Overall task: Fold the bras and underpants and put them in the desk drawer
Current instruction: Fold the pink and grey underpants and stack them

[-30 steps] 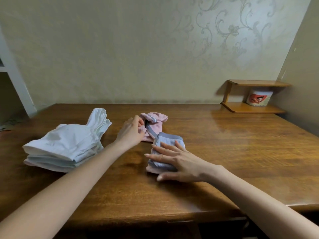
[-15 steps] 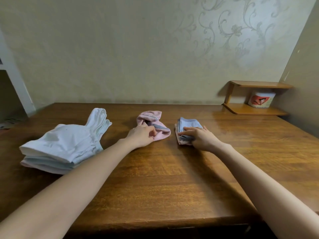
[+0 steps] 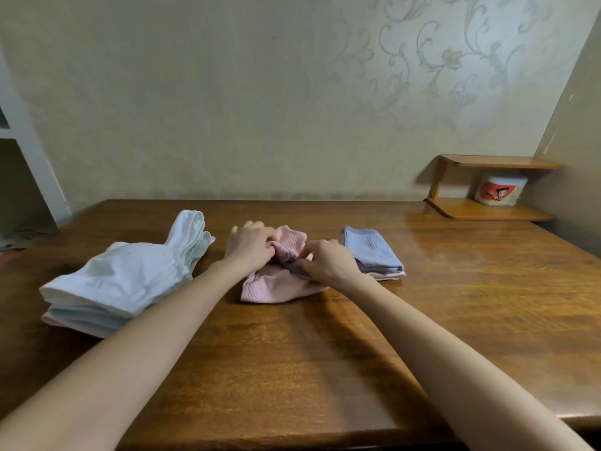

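Right there, midway along the desk (image 3: 292, 369) and nearer its far edge than its near one, lie the pink pants (image 3: 276, 289), ribbed and rumpled, with a grey band showing in the folds. Both hands are on them. The left hand (image 3: 248, 245) has its fingers curled down into the bunched far part of the cloth, gripping it. The right hand (image 3: 328, 262) pinches the grey band between thumb and fingertips, knuckles raised. The two hands sit close, nearly touching over the middle of the garment, and the near part of the pants spreads flat on the wood towards the near edge.

Just beside the right hand, on the side of the right edge, rests the blue pile (image 3: 374, 252), folded square, with a pale pink layer peeping out beneath it. No hand holds it. Towards the left edge sits the white stack (image 3: 123, 281), several folded pieces laid one on another, their straps pointing at the far edge.

In the far right corner stands a small wooden shelf (image 3: 481, 211) against the wall (image 3: 227, 109), and a white tub (image 3: 499, 190) with a red picture sits on its lower board.
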### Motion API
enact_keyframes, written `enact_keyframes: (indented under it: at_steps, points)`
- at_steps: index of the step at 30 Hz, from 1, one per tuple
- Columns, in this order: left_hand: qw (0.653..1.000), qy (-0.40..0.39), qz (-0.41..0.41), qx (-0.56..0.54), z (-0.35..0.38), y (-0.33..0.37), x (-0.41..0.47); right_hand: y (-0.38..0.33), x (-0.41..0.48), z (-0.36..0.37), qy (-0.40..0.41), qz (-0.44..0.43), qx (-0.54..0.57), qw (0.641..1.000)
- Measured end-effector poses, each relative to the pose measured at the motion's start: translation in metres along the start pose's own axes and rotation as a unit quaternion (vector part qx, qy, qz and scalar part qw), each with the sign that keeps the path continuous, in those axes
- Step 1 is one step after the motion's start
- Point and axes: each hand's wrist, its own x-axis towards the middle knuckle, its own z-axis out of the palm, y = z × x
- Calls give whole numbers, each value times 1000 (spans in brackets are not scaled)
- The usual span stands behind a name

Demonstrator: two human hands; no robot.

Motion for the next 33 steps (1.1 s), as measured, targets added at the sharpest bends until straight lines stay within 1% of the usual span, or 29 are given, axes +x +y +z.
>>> enact_keyframes:
  at_steps: [1, 2, 3, 4, 5, 6, 7, 9, 10, 11, 13, 14, 15, 16, 17, 18, 19, 21, 22, 23, 24, 26, 27, 28, 29, 30, 31, 32, 33]
  points:
    - [999, 13, 1, -40, -5, -1, -1, -1, -2, -2, 28, 0, 31, 999]
    - [993, 24, -7, -114, -12, 0, -2, -2, -2, -3, 67, -3, 79, 995]
    - [974, 32, -29, -223, -20, 3, -2, -5, -3, -6, 100, -8, 145, 984]
    - [935, 29, -56, -350, -29, 10, -2, -9, -4, -11, 112, -13, 228, 967]
    - [882, 19, -78, -463, -40, 17, -4, -14, -4, -18, 106, -15, 316, 943]
    - [837, 14, -88, -540, -50, 24, -5, -19, -4, -25, 86, -10, 388, 918]
    - [812, 9, -87, -577, -59, 28, -7, -22, -3, -32, 62, -4, 442, 895]
    - [804, -3, -69, -590, -72, 36, -9, -26, -3, -46, 9, 3, 514, 858]
    - [803, -9, -62, -592, -78, 38, -11, -27, -4, -53, -6, 1, 532, 846]
    - [800, -14, -56, -597, -84, 40, -13, -28, -4, -58, -8, -3, 538, 843]
    - [800, -34, -45, -597, -93, 40, -18, -28, -6, -67, 18, -2, 531, 847]
    - [799, -65, -40, -597, -96, 38, -21, -26, -7, -71, 35, 5, 531, 847]
    - [790, -108, -37, -603, -99, 36, -24, -23, -8, -75, 41, 14, 541, 840]
    - [768, -153, -34, -621, -100, 31, -26, -20, -9, -79, 32, 22, 561, 827]
    - [730, -195, -31, -654, -101, 27, -29, -17, -9, -82, 9, 31, 591, 806]
    - [683, -227, -24, -694, -101, 26, -34, -14, -10, -86, -27, 34, 622, 781]
    - [634, -247, -18, -733, -101, 26, -37, -12, -11, -89, -77, 27, 650, 755]
    - [550, -265, -13, -792, -99, 29, -43, -9, -16, -92, -186, -9, 683, 706]
    - [527, -275, -18, -804, -96, 30, -45, -8, -18, -91, -227, -32, 695, 681]
    - [529, -282, -14, -800, -93, 32, -47, -10, -21, -90, -252, -46, 712, 653]
    - [586, -270, -13, -764, -87, 34, -48, -11, -22, -89, -263, -49, 735, 623]
    - [736, -225, -8, -639, -83, 37, -54, -16, -23, -90, -248, -41, 778, 576]
    - [777, -208, -11, -594, -81, 37, -59, -17, -22, -91, -223, -39, 804, 550]
    - [795, -222, -16, -564, -79, 39, -64, -20, -23, -94, -201, -36, 821, 533]
    - [784, -255, -14, -566, -74, 42, -66, -23, -23, -99, -181, -32, 835, 518]
    - [753, -302, -5, -585, -73, 44, -70, -24, -21, -100, -150, -29, 835, 529]
    - [698, -333, -1, -633, -73, 45, -74, -26, -23, -103, -120, -32, 840, 528]
    - [638, -340, -10, -690, -73, 47, -79, -24, -23, -104, -70, -35, 841, 535]
    - [561, -323, -31, -761, -72, 45, -77, -19, -24, -106, -11, -62, 817, 573]
